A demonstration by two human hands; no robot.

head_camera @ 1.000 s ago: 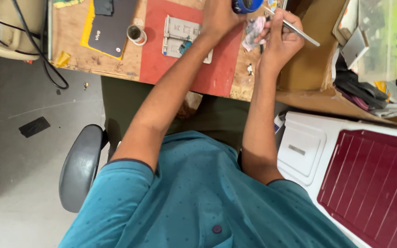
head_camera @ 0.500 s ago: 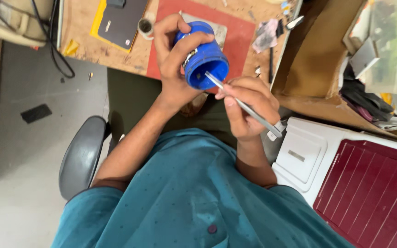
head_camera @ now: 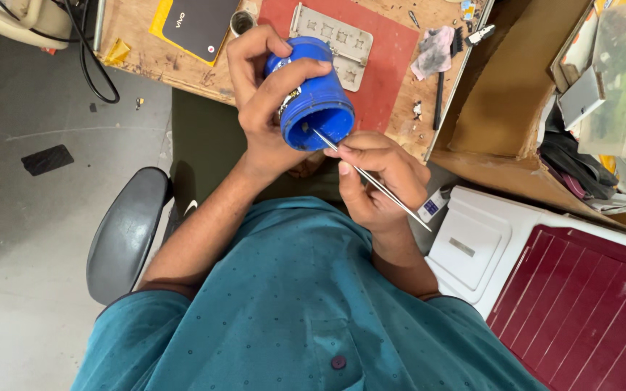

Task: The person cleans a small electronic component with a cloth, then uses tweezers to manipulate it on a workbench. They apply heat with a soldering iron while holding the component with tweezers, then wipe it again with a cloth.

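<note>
While the person sits close against the worn wooden workbench [head_camera: 146, 54], the left hand [head_camera: 266, 101] is wrapped around a round blue plastic jar [head_camera: 316, 101], fingers curled over its side, holding it above the lap with its open mouth tipped toward the chest. The right hand [head_camera: 374, 177] is closed in a pinch on a pair of thin silver metal tweezers [head_camera: 371, 181], whose tip reaches into the jar's mouth while the rear end slants down past the wrist. Both hands are held near the body, just short of the bench edge.

On the bench lies a red rectangular work mat [head_camera: 389, 65] with a grey perforated metal plate [head_camera: 331, 43] resting on it. Beside the mat sits a black phone on a yellow sleeve [head_camera: 197, 25], and a crumpled grey cloth [head_camera: 432, 51] lies near the mat's far corner. A brown cardboard box [head_camera: 508, 108] stands open to the right, and a black chair armrest [head_camera: 125, 232] shows at the left elbow.
</note>
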